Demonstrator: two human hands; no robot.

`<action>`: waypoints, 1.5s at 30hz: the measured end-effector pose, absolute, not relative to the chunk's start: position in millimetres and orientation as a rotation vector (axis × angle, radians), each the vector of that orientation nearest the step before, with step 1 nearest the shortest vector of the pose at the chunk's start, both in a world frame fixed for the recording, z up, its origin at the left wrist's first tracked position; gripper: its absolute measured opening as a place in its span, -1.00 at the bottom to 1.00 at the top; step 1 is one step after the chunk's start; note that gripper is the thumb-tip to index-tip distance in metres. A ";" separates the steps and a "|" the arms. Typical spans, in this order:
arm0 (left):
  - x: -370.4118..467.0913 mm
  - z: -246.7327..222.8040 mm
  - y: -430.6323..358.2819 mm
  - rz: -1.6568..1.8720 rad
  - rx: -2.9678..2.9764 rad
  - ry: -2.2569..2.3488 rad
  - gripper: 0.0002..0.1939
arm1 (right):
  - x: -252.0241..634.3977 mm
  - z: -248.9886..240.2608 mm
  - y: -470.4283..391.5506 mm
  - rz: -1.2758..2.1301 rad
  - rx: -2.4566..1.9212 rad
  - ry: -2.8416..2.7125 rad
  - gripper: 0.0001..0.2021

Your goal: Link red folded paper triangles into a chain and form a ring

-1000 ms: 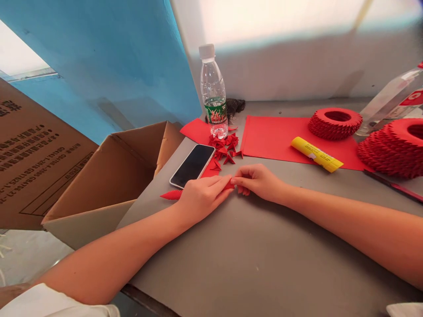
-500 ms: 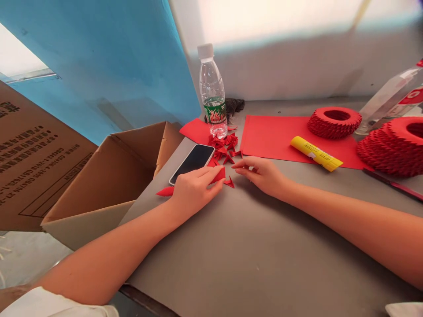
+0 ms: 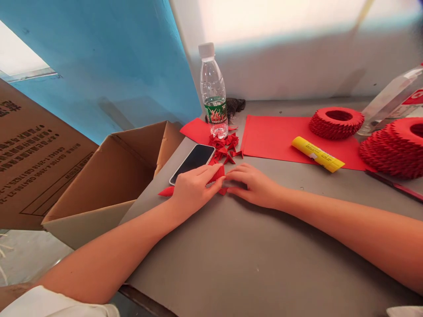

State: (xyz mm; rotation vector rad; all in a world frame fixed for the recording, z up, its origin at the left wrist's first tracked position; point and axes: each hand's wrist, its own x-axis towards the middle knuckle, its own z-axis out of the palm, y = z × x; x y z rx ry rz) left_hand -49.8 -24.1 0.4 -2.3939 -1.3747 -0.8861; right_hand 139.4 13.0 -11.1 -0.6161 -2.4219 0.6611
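Note:
My left hand (image 3: 193, 187) is wrapped around a strip of interlocked red folded paper (image 3: 217, 172); its pointed tail shows on the far side of the hand, and the middle is hidden under the palm. My right hand (image 3: 254, 186) meets it from the right. Its fingertips pinch at the strip's end, around a small folded red paper piece (image 3: 223, 191) partly hidden by the fingers. Just beyond both hands lies a pile of loose folded red paper pieces (image 3: 227, 147). A phone (image 3: 193, 160) rests beside my left hand.
A clear bottle (image 3: 212, 83) stands behind the pile. Red paper sheets (image 3: 271, 134) carry a yellow glue stick (image 3: 317, 154) and a red paper ring (image 3: 337, 122). More stacked rings (image 3: 393, 152) and another bottle (image 3: 393, 101) are right. An open cardboard box (image 3: 99, 176) adjoins the table's left edge.
My right hand has moved left and slightly nearer to me, closing the gap to the strip. The small folded piece that lay between the hands is now at its fingertips.

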 end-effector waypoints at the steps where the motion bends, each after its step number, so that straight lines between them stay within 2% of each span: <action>1: -49.8 0.9 -24.2 -0.881 -2.397 -1.391 -0.78 | 139.3 -11.1 12.4 0.650 -0.569 -2.445 -0.78; 6: -47.9 3.2 -26.2 -0.872 -2.404 -1.436 -0.76 | 136.8 -17.2 11.7 0.507 -0.460 -2.565 -0.75; 9: -46.4 3.5 -26.7 -0.864 -2.399 -1.443 -0.77 | 135.9 -19.4 11.4 0.468 -0.494 -2.557 -0.82; 12: -45.9 3.3 -26.3 -0.864 -2.387 -1.432 -0.78 | 136.7 -17.2 10.7 0.549 -0.530 -2.514 -0.87; 16: -46.9 1.8 -26.0 -0.898 -2.389 -1.421 -0.77 | 139.7 -13.3 12.1 0.783 -0.602 -2.368 -0.83; 19: -48.7 0.3 -26.2 -0.894 -2.429 -1.425 -0.71 | 142.0 -13.5 16.0 0.924 -0.688 -2.255 -0.77; 22: -50.7 -0.5 -26.5 -0.868 -2.464 -1.419 -0.65 | 143.3 -14.7 20.0 0.974 -0.773 -2.213 -0.81; 29: -50.5 0.9 -28.1 -0.867 -2.514 -1.413 -0.71 | 145.5 -9.9 18.9 0.761 -0.936 -2.055 -0.90; 33: -49.5 1.1 -28.2 -0.882 -2.512 -1.408 -0.73 | 146.3 -5.6 16.2 1.032 -0.985 -1.935 -0.84; 39: -47.8 1.8 -27.7 -0.881 -2.508 -1.403 -0.76 | 146.3 -2.6 18.0 1.470 -0.815 -1.650 -0.78; 45: -45.6 3.1 -27.8 -0.876 -2.496 -1.397 -0.77 | 147.1 -5.4 20.2 1.631 -0.753 -1.650 -0.78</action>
